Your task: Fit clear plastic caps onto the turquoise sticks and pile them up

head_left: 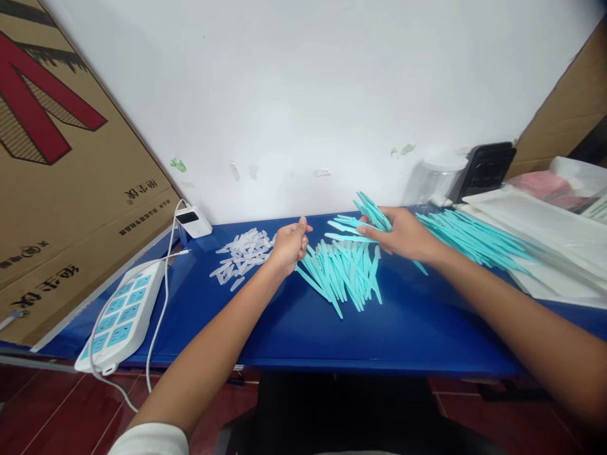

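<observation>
My right hand (396, 232) is closed around a loose bunch of turquoise eyebrow razors (372, 213), their ends fanned out to the left. Just left of it, my left hand (290, 245) is held with its fingers curled in; whatever they may hold is hidden. Below and between both hands lies a pile of more turquoise razors (344, 275), several with pale translucent caps at the upper ends. A heap of loose translucent caps (246, 253) lies to the left of my left hand. Beyond my right wrist a spread of turquoise razors (474, 240) rests on the table.
On the blue table (322, 344) stand a white power strip (123, 316) with cables and a small white device (194, 221). A clear jar (439, 177), a black holder (488, 167) and white packaging (545, 221) are at the right. A cardboard box (85, 189) borders the left.
</observation>
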Motion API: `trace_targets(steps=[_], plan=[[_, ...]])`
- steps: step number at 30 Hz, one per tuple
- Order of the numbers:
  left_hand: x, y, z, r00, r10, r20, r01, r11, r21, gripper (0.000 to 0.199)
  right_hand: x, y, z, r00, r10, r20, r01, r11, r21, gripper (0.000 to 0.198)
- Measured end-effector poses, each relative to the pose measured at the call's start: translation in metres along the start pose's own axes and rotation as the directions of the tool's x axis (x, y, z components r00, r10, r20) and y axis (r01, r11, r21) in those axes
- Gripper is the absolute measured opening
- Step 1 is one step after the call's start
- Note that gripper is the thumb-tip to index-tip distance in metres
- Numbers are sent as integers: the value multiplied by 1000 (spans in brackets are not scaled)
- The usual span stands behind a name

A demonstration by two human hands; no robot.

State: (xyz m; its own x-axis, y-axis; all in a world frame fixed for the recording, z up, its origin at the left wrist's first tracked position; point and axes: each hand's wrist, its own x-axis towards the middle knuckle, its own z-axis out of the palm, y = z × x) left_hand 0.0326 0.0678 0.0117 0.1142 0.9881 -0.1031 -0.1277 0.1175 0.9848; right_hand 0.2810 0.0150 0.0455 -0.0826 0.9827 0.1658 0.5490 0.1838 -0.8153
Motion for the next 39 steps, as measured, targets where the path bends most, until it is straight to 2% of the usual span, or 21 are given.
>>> trace_targets(steps=[5, 9, 12, 15, 20, 25, 31, 39], plan=[[1, 1, -3, 996, -77, 33, 78, 996, -52, 42, 0, -1, 0, 1000, 0, 1, 0, 1000, -3, 35], [3, 2, -5, 988, -121, 100, 130, 987, -95, 28, 0, 0, 0, 1000, -5, -1, 5, 1000, 6, 33], [4, 4, -7, 983, -105, 153, 121, 987, -105, 19, 1, 0, 0, 1000, 2, 2, -2, 1000, -3, 32], [4, 6, -8, 980, -70, 189, 90, 991, -101, 20, 1, -1, 0, 1000, -6, 5, 6, 1000, -14, 31], [4, 4, -7, 979, -24, 201, 37, 998, -60, 7, 1, 2, 0, 1000, -19, 12, 19, 1000, -10, 30], [5, -2, -6, 978, 56, 200, -67, 997, 49, 26, -1, 1, 0, 998, -25, 60, 27, 999, -37, 30], [4, -4, -4, 965, 189, 180, -206, 975, 79, 32, -3, -4, -1, 991, -34, 126, 39, 999, -33, 34], [3, -3, -5, 962, 158, 223, -183, 979, 93, 50, -2, -2, -2, 992, -32, 119, 36, 999, -30, 36]])
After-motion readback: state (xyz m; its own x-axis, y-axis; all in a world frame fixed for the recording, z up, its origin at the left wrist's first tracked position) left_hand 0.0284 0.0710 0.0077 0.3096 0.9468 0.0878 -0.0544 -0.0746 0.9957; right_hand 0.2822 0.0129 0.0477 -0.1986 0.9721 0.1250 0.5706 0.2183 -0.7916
